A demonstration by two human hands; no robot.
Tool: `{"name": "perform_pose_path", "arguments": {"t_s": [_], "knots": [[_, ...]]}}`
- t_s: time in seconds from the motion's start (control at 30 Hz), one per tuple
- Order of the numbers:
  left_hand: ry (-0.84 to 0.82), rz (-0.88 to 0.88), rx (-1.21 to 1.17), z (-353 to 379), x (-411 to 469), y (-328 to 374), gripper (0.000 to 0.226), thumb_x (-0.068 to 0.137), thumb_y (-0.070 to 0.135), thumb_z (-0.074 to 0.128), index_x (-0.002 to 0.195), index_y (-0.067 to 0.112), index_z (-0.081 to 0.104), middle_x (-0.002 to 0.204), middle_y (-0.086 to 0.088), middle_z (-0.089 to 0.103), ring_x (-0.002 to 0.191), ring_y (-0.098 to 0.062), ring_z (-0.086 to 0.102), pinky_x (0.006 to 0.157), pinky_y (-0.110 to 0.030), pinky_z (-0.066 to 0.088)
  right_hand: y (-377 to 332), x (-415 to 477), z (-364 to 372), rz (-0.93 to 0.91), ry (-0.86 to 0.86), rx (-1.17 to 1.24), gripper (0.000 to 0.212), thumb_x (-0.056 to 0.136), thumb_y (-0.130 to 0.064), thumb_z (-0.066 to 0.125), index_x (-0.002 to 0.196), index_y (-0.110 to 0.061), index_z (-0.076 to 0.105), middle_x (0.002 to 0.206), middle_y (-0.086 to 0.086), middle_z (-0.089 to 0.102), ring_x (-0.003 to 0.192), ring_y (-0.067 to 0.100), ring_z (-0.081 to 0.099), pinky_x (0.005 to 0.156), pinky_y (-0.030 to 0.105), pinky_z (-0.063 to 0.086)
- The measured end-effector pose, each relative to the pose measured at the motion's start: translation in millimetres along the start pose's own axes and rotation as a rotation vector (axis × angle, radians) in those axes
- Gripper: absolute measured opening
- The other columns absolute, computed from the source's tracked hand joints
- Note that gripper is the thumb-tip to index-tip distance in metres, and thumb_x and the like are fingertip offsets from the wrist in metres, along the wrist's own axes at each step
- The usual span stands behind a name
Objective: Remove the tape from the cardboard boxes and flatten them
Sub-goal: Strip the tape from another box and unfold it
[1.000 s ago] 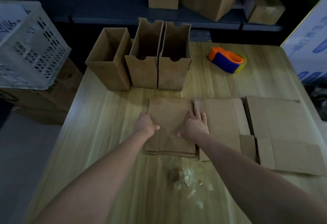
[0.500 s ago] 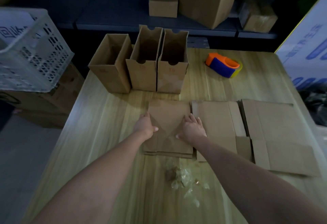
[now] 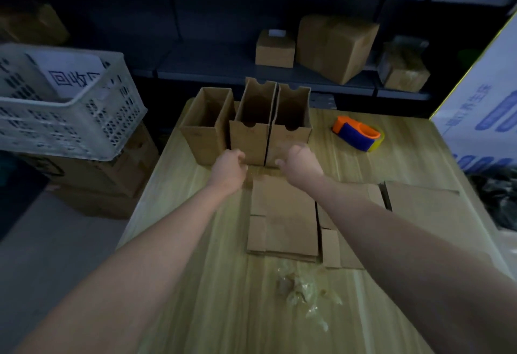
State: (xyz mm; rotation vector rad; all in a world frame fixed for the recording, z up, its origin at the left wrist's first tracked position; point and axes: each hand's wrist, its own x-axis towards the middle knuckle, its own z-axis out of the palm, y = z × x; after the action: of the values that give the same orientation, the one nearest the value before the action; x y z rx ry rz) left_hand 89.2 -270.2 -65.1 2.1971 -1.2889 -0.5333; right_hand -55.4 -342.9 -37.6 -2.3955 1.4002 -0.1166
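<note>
the table (image 3: pixel 195 283) is seen stretching away, its left edge falling off beside a white crate (image 3: pixel 70 118) that is parked off the table, well apart from the work. flat sheets (image 3: pixel 419 208) are laid along the right side, and a flat stack (image 3: pixel 285 219) is kept at the near middle, judged to be the pile for finished pieces. at the far edge three open boxes are stood upright in a row: the left box (image 3: pixel 201 141), the middle box (image 3: pixel 249 138) and the right box (image 3: pixel 291 135), the last two touching. both arms are stretched over the flat stack. the left hand (image 3: pixel 229 170) is held at the foot of the middle box, the right hand (image 3: pixel 302 166) at the near face of the right box. fingers on both are curled, but whether cardboard is gripped cannot be told through the blur. bare wood is left at the near left for pulling a box back. a tape dispenser (image 3: pixel 356 134) is set far right, out of the way, and a wad of tape (image 3: pixel 302 289) is dropped near, just before the stack.
</note>
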Motion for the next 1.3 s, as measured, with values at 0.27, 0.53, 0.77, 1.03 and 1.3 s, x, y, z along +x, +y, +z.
{"name": "perform_pose_path", "arguments": {"t_s": [0.27,0.53,0.77,1.03,1.3], "knots": [[0.149,0.119,-0.003,-100,17,-63,0.027,0.092,0.003,0.051,0.116,0.006,0.063,0.118,-0.01,0.059,0.107,-0.023,0.057,0.095,-0.03,0.044,-122,56,15,-0.215,0.036,-0.069,0.051,0.094,-0.02,0.057,0.141,-0.009,0.041,0.147,0.01,0.039,0.139,0.027,0.029,0.115,0.04,0.026],[0.068,0.122,-0.043,-148,46,-132,0.025,0.094,0.007,0.048,0.115,0.009,0.062,0.115,-0.007,0.058,0.104,-0.017,0.056,0.083,-0.017,0.037,-179,123,70,-0.117,-0.092,-0.254,0.048,0.095,-0.015,0.051,0.141,-0.01,0.038,0.142,0.013,0.045,0.14,0.03,0.027,0.118,0.045,0.015],[-0.055,0.118,-0.036,-150,53,-163,0.034,0.092,0.01,0.056,0.126,0.012,0.055,0.124,-0.006,0.053,0.109,-0.016,0.053,0.092,-0.024,0.041,-193,125,77,-0.084,0.048,-0.257,0.024,0.096,-0.014,0.048,0.113,-0.02,0.064,0.094,0.001,0.067,0.108,0.021,0.06,0.12,0.044,0.001],[-0.099,0.013,-0.18,-183,37,-159,0.116,0.068,0.033,0.083,0.15,0.02,0.001,0.152,-0.004,0.007,0.139,-0.024,0.018,0.114,-0.043,0.026,-246,95,7,0.065,0.197,0.424,0.026,0.097,-0.023,0.053,0.114,-0.006,0.062,0.094,0.003,0.059,0.081,0.016,0.058,0.064,0.025,0.045],[-0.101,0.089,-0.321,-220,-4,-145,0.118,0.067,0.025,0.085,0.151,0.021,0.002,0.153,0.0,0.006,0.138,-0.017,0.018,0.106,-0.029,0.022,-238,51,-38,0.142,0.157,0.657,0.031,0.096,-0.024,0.056,0.12,-0.006,0.06,0.106,0.007,0.062,0.083,0.014,0.057,0.055,0.02,0.041]]}}
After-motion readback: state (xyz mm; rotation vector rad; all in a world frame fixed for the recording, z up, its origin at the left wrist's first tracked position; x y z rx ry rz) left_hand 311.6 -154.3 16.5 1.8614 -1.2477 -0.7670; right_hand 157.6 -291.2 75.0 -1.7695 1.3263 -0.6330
